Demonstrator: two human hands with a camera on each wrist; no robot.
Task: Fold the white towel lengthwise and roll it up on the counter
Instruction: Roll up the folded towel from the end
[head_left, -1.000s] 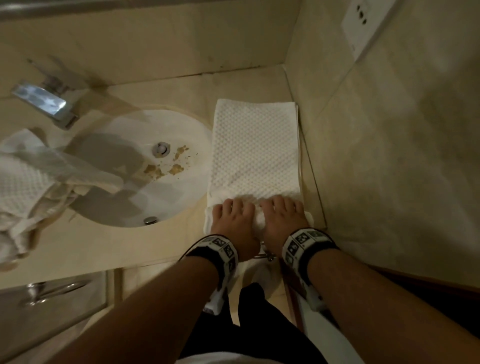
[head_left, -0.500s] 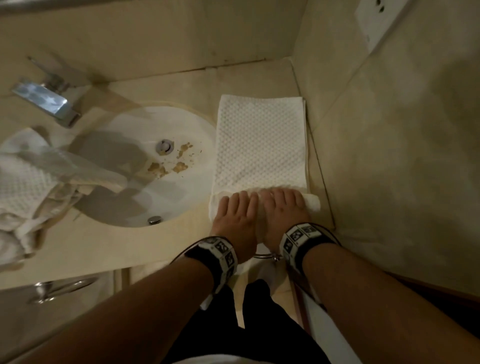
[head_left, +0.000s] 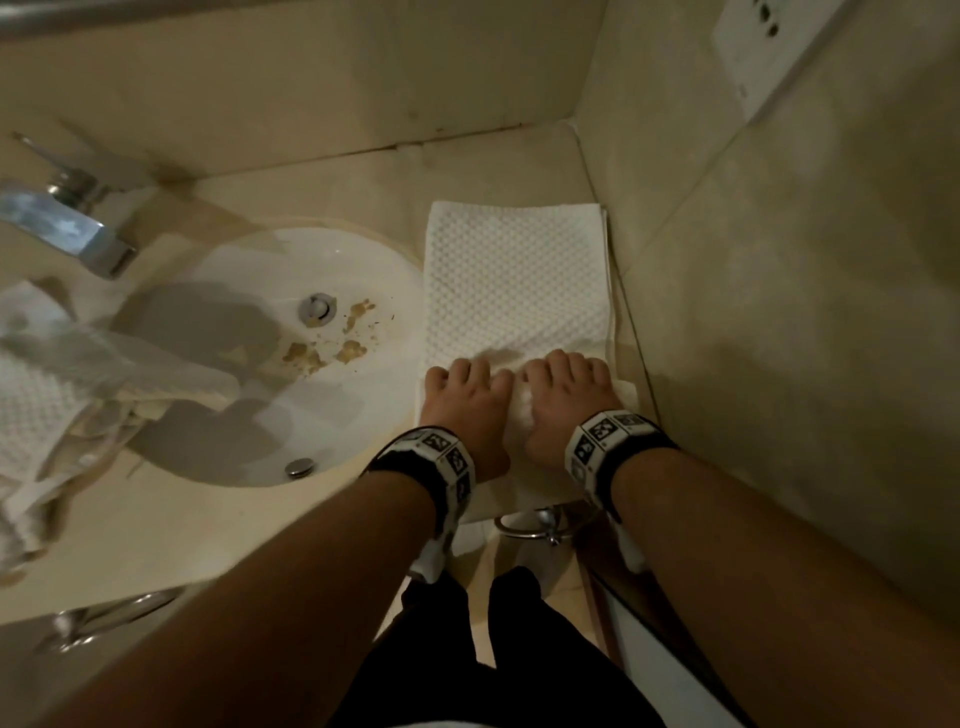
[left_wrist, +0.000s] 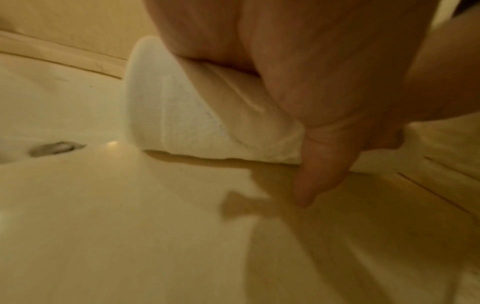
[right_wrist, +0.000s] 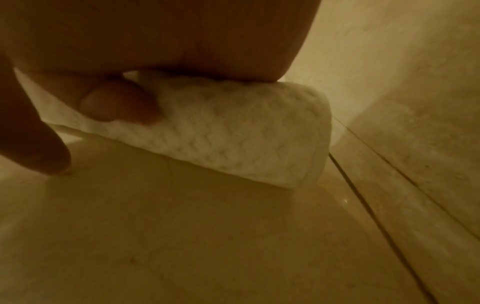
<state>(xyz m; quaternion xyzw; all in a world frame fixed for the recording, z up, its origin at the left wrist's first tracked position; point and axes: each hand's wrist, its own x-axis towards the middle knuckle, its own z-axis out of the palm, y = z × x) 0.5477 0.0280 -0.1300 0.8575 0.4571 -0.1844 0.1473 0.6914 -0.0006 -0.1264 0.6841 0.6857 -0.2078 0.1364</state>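
- White waffle-weave cotton towel (head_left: 514, 280): folded strip at the beige counter's (head_left: 311, 176) right edge; near end rolled.
- My left hand (head_left: 464, 410), right hand (head_left: 563, 405): fingers curled over the roll, which I have advanced since a second ago; more remains.

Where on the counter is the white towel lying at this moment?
In the head view the white towel lies flat on the counter, right of the sink and close to the side wall, its near end rolled under both hands.

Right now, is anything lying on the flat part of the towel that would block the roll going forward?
Nothing visible. Both hands, left hand and right hand, rest on the roll; the white towel lies bare up to the back wall.
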